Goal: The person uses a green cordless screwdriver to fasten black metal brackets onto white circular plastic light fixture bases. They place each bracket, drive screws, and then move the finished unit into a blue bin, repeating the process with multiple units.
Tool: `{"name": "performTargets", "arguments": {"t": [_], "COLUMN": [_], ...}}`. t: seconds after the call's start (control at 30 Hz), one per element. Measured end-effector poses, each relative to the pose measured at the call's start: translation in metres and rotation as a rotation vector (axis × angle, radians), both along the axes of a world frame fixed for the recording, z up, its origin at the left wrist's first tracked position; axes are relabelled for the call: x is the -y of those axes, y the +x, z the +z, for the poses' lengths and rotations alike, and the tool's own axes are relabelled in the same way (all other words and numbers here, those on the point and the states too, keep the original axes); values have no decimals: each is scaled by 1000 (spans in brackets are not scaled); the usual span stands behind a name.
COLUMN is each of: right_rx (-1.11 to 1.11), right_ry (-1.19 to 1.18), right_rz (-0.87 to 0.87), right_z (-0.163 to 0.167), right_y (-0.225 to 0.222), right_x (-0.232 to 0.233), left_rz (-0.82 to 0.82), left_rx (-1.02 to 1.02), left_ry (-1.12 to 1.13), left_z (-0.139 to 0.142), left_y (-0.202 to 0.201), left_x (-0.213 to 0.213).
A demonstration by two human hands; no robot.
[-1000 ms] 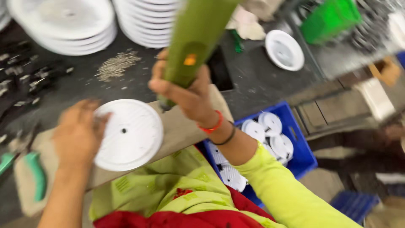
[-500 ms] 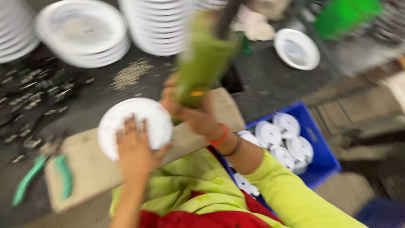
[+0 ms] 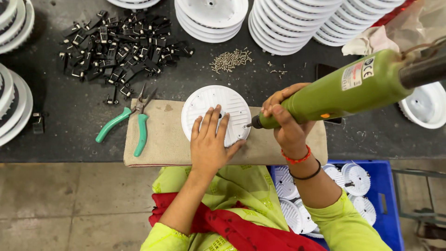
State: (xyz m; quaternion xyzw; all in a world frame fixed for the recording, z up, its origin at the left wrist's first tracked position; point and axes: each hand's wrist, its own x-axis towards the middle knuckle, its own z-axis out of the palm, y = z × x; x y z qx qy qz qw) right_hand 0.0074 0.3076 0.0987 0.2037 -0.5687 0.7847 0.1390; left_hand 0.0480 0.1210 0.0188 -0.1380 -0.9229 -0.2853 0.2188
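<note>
A round white plastic disc [image 3: 211, 106] lies on a tan cloth pad [image 3: 160, 139] at the near edge of the black workbench. My left hand [image 3: 211, 142] presses flat on the disc's near side, fingers spread. My right hand [image 3: 285, 122] grips a green electric screwdriver [image 3: 344, 90] held almost level, its bit touching the disc's right rim. A small heap of screws [image 3: 231, 59] lies just beyond the disc.
Green-handled pliers [image 3: 132, 121] rest on the pad's left end. A pile of black clips [image 3: 121, 46] lies far left. Stacks of white discs [image 3: 288, 21] line the back and left edge. A blue crate [image 3: 385, 200] with white discs sits below, right of my lap.
The view steadied. My left hand shifted from the disc's left side to its near side. The screwdriver swung from upright to nearly level, with its bit now at the disc's right rim.
</note>
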Motion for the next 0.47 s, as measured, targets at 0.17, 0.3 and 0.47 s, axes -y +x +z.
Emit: {"name": "performTargets", "arguments": {"t": [0.17,0.3,0.47], "right_rx": [-17,-20,35], "right_ry": [72,110,112], "right_rz": [19,51,46], "right_z": [-11,-11,3], "right_y": [-10,-12,-12], "right_x": [-1,-1,3], "left_rz": [7,42,89], "left_rx": [8,7,14], "left_ry": [3,47,67], "left_z": [0,-1,0], "left_y": [-4,-6,-4], "left_x": [0,-5,-13]}}
